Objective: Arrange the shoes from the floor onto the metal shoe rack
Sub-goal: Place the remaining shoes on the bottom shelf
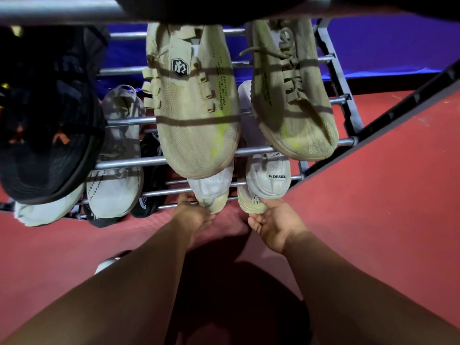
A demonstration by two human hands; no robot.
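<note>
Smooth shiny metal rack bars (129, 162), matt knitted cloth sneakers (196, 115), matt red floor (373, 220).

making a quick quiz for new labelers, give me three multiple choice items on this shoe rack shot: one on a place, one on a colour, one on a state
1. Where are the hands?
A. at the low front rail
B. on the top rail
C. flat on the floor

2. What colour is the floor?
A. green
B. red
C. white

3. How is the right hand?
A. clenched in a fist
B. holding a black shoe
C. fingers on a pale shoe's end

Key: 1 A, left hand and right hand reach the shoe rack bottom; 2 B, floor is red; 3 C, it touches the cream shoe.
</note>
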